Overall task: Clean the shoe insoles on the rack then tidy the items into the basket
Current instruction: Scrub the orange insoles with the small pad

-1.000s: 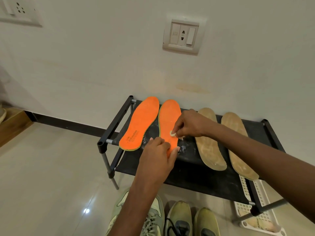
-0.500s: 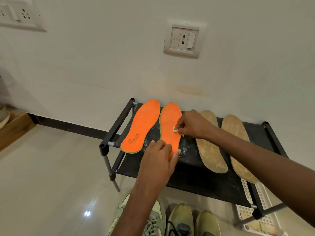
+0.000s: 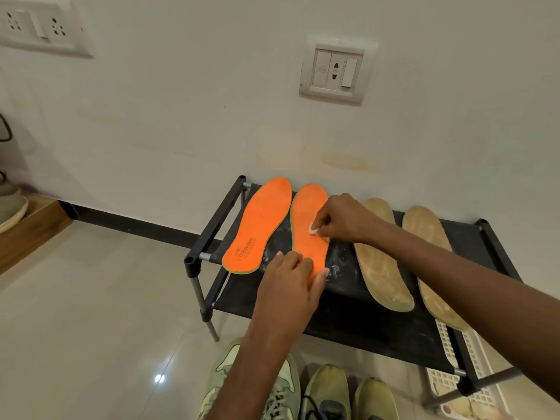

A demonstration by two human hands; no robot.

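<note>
Two orange insoles lie side by side on the black rack (image 3: pixel 394 331): a left orange insole (image 3: pixel 260 225) with printed lettering and a right orange insole (image 3: pixel 307 216). My left hand (image 3: pixel 291 280) presses flat on the heel end of the right orange insole. My right hand (image 3: pixel 342 219) pinches a small pale wipe (image 3: pixel 312 228) against the middle of that same insole. Two tan insoles (image 3: pixel 381 268) (image 3: pixel 430 247) lie to the right on the rack. White residue speckles the rack fabric between the orange and tan insoles.
A white plastic basket (image 3: pixel 454 386) stands on the floor under the rack's right end. Shoes (image 3: pixel 328 392) sit on the floor in front of the rack. The wall with a switch plate (image 3: pixel 335 72) is right behind. A wooden step (image 3: pixel 27 231) lies at far left.
My right hand with the wipe has slid a little up the right orange insole. My left hand stays on its heel. The view has tilted slightly upward.
</note>
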